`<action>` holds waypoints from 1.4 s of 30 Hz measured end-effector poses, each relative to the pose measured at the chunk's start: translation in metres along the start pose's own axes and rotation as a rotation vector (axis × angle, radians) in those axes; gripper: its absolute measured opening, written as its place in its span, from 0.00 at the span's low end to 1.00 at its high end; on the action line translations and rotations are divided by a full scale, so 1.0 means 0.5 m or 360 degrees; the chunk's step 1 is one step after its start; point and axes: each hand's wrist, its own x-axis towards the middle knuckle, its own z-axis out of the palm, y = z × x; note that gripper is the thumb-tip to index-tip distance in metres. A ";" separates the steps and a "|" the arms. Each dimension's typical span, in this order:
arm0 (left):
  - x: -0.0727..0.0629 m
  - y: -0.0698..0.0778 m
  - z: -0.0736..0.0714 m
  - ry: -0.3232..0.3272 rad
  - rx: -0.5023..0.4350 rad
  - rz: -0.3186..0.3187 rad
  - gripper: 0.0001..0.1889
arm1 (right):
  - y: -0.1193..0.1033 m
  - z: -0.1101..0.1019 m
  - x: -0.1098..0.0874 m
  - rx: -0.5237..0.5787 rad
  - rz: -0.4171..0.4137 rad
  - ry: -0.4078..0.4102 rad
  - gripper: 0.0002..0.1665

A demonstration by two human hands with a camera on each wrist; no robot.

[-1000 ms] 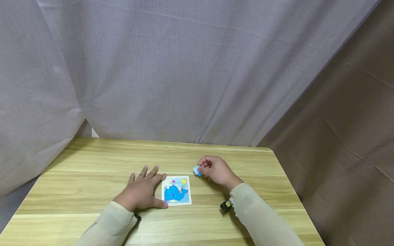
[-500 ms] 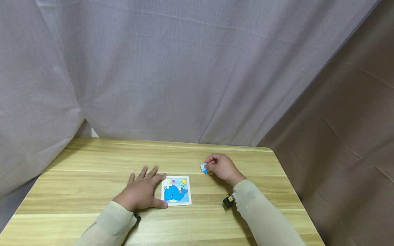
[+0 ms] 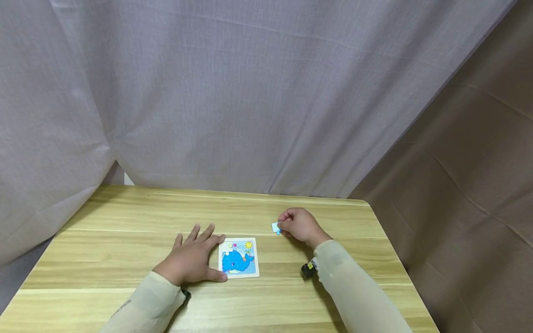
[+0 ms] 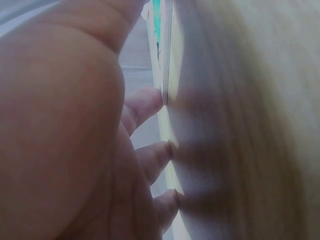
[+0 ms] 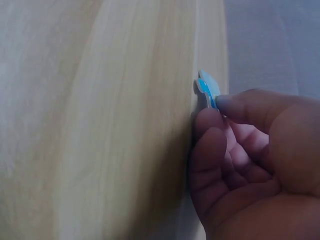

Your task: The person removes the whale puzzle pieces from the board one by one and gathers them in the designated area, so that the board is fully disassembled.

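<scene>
A small square jigsaw puzzle board (image 3: pixel 257 260) lies on the table, with a blue whale, a sun and a pale rim. A bare pale patch shows near its upper left corner. My left hand (image 3: pixel 189 260) rests to the left of it, fingers spread, index fingertip and thumb tip touching the board's left corners. To the right of the board and farther back, my right hand (image 3: pixel 300 227) pinches a light blue jigsaw puzzle piece (image 3: pixel 275 227) between thumb and index finger. In the right wrist view the puzzle piece (image 5: pixel 209 86) is tilted, close over the tabletop, other fingers curled below.
The wood-grain table (image 3: pixel 125 217) ends at a rounded far right corner. A grey curtain (image 3: pixel 233 101) hangs along the back edge, and a brown one (image 3: pixel 466 175) at the right. A small black device (image 3: pixel 308 270) hangs under the right wrist.
My right hand has drawn the puzzle piece a little to the right and back, away from the board, then stayed nearly still. The left hand and the board have not moved.
</scene>
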 end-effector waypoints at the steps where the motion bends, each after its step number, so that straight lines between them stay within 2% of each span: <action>1: 0.001 0.000 0.000 0.0001 -0.0001 0.0001 0.60 | -0.001 -0.001 0.000 -0.0026 0.0002 -0.0007 0.03; 8: 0.002 -0.003 0.005 0.0002 -0.0002 0.0001 0.60 | -0.006 -0.003 0.003 -0.0153 0.0020 -0.0048 0.04; 15: 0.003 -0.001 0.006 -0.0003 -0.0010 0.0006 0.61 | -0.013 -0.004 -0.001 -0.0147 0.0055 -0.0049 0.04; 26: -0.002 0.000 -0.002 -0.0015 -0.0013 -0.0001 0.60 | -0.020 -0.005 0.003 -0.0193 0.0020 -0.0056 0.03; 31: 0.000 -0.002 -0.001 -0.0018 -0.0008 -0.0004 0.60 | -0.035 -0.005 0.003 -0.0246 -0.0060 -0.0027 0.03; 39: 0.001 -0.002 0.000 -0.0013 -0.0008 -0.0003 0.60 | -0.078 -0.002 -0.007 -0.0400 -0.0288 0.0020 0.02; 42: 0.000 -0.001 0.000 -0.0013 -0.0013 -0.0003 0.60 | -0.092 0.008 -0.013 -0.0383 -0.0337 0.0000 0.02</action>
